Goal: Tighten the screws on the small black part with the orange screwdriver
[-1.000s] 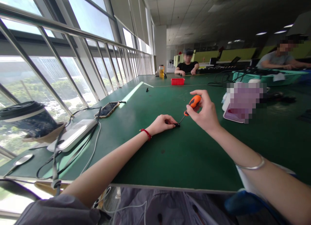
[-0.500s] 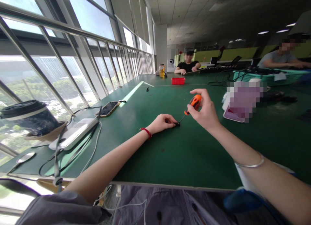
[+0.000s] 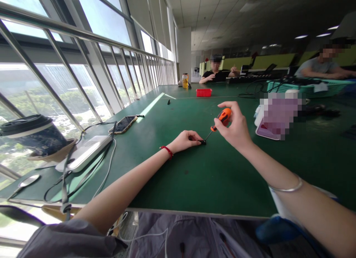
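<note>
My left hand [image 3: 185, 141] rests on the green table [image 3: 178, 183], its thumb and fingers pinched on a small black part [image 3: 203, 142] that lies on the surface. Most of that part is covered by the fingertips, so its kind does not show. In my right hand [image 3: 235, 125] is an orange and black screwdriver [image 3: 224, 117], gripped by its handle with the index finger raised and curled above it. The screwdriver slants down to the left, and its tip meets the black part beside my left fingertips.
A phone [image 3: 125, 124], a white power bank [image 3: 86, 153] with cables and a lidded cup [image 3: 36, 135] line the left side. Farther off are a tiny black piece [image 3: 168, 101], a red tray [image 3: 204, 92], a jar [image 3: 185, 81] and a teal basket [image 3: 308, 88]. Two people sit beyond.
My hands, the screwdriver and the black part stay almost in place. Across the table, the person in black has raised both hands and moved them apart.
</note>
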`<state>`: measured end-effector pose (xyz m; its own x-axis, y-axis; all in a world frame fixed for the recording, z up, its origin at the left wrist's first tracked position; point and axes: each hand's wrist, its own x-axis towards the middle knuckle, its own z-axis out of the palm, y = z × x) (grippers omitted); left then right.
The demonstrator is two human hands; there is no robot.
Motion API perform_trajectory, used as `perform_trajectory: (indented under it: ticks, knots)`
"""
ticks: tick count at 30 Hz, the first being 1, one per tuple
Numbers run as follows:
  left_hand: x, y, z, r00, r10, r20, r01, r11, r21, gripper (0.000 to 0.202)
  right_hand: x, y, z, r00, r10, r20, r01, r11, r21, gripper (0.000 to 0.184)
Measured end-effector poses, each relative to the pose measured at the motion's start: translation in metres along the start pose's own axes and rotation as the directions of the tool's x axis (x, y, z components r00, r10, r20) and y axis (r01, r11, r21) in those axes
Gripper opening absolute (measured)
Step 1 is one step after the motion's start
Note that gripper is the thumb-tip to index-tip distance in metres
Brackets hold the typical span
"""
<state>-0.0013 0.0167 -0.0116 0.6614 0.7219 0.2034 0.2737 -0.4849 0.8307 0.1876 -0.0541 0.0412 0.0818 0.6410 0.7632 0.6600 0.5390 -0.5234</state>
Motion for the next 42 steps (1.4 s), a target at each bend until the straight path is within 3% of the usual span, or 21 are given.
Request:
perform_trajectory:
  ticks: [4, 10, 18, 22, 26, 29, 35, 42]
  knots:
    - [0.001, 0.0, 0.001, 1.0, -0.027, 0.007, 0.027, 1.0, -0.015, 0.015, 0.001, -0.001, 0.0, 0.999, 0.043, -0.024, -0.044, 0.999, -0.021, 0.038]
    - [0.0, 0.0, 0.0, 0.999, -0.041, 0.017, 0.042, 0.999, -0.023, 0.016, 0.003, -0.001, 0.0, 0.999, 0.05, -0.012, -0.051, 0.998, -0.041, 0.02]
    - [0.001, 0.001, -0.001, 0.998, -0.047, 0.032, 0.049, 0.996, -0.069, 0.014, 0.004, -0.002, -0.002, 0.998, 0.063, 0.025, -0.063, 0.998, -0.001, 0.012]
    - [0.002, 0.004, 0.0, 0.996, -0.073, 0.049, 0.078, 0.992, -0.1, 0.012, 0.003, -0.002, -0.003, 0.998, 0.054, 0.024, -0.054, 0.998, -0.014, 0.02]
    - [0.003, 0.008, 0.002, 0.992, -0.125, 0.036, 0.128, 0.984, -0.124, 0.012, 0.002, -0.004, -0.002, 0.999, -0.004, -0.051, 0.0, 0.997, -0.071, 0.034]
    - [0.003, 0.011, 0.003, 0.988, -0.149, 0.032, 0.151, 0.98, -0.127, 0.012, 0.001, -0.007, -0.002, 0.997, 0.039, -0.074, -0.048, 0.992, -0.121, 0.031]
    - [0.004, 0.012, 0.004, 0.988, -0.155, 0.013, 0.156, 0.98, -0.126, 0.015, 0.001, -0.009, -0.003, 0.996, 0.084, 0.025, -0.085, 0.996, 0.006, 0.021]
    - [0.001, 0.009, 0.007, 0.988, -0.154, -0.007, 0.153, 0.985, -0.082, 0.01, 0.002, -0.009, -0.005, 0.995, 0.096, 0.039, -0.096, 0.995, -0.003, 0.018]
